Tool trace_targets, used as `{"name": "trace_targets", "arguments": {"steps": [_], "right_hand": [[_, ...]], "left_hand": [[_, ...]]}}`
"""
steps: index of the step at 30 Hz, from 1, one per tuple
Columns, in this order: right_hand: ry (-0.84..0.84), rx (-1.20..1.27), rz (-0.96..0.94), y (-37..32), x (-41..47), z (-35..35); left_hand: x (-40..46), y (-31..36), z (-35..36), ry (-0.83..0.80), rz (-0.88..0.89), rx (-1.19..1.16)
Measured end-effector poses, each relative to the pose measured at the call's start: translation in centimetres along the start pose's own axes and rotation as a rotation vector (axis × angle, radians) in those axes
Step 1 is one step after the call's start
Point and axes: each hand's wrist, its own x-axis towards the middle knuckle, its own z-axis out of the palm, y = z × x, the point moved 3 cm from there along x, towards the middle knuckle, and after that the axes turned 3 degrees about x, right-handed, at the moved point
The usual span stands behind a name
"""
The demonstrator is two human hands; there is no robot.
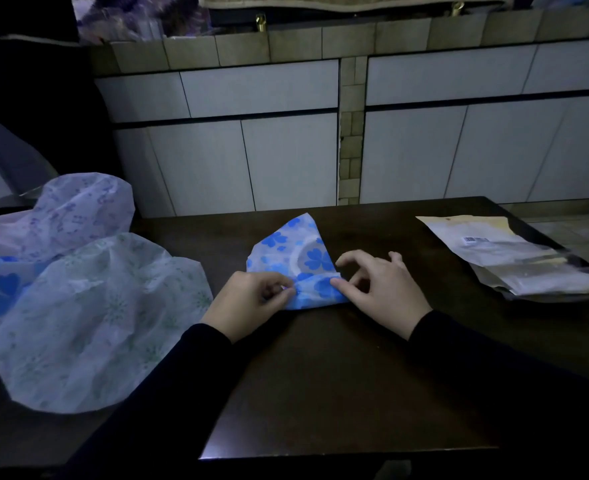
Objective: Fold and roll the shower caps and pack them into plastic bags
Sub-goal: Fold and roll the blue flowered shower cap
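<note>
Blue-clover folded cap [296,258], green-flowered cap [89,317], purple-flowered cap [78,209], dark brown table [355,375], black sleeves [182,375]

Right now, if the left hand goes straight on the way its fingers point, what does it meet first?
The left hand points right, across the blue cap it pinches. Beyond the cap's near fold, it would probably meet the right hand's thumb first.
</note>
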Motion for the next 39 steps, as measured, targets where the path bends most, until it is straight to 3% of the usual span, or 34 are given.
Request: {"name": "trace_targets", "arguments": {"steps": [5,8,12,16,20,29,35,39], "right_hand": [[-0.011,-0.202,-0.203,-1.0,0.6,0.0],[-0.104,-0.256,-0.279,-0.7,0.8,-0.2],[-0.274,-0.277,-0.237,-0.2,0.8,-0.2],[-0.324,-0.183,-0.164,0.1,1.2,-0.2],[-0.375,-0.159,-0.228,0.2,1.5,-0.1],[-0.327,-0.31,-0.32,-0.2,1.3,-0.6],[-0.309,-0.111,-0.057,0.3,2.0,-0.2],[-0.267,-0.008,0.117,0.7,2.8,0.2]], "left_hand": [[0.0,0.0,0.3,-0.013,0.144,0.047],[-0.4,-0.2,1.0,-0.093,0.239,0.151],[-0.4,-1.0,1.2,-0.208,0.131,0.168],[-0.1,-1.5,1.2,-0.226,0.127,0.174],[0.4,-1.9,0.9,-0.228,0.117,0.185],[-0.1,-2.9,0.1,-0.159,0.103,0.109],[0.6,-2.5,-0.2,-0.189,-0.056,0.008],[1.3,-2.5,-0.3,-0.1,-0.172,0.03]]}}
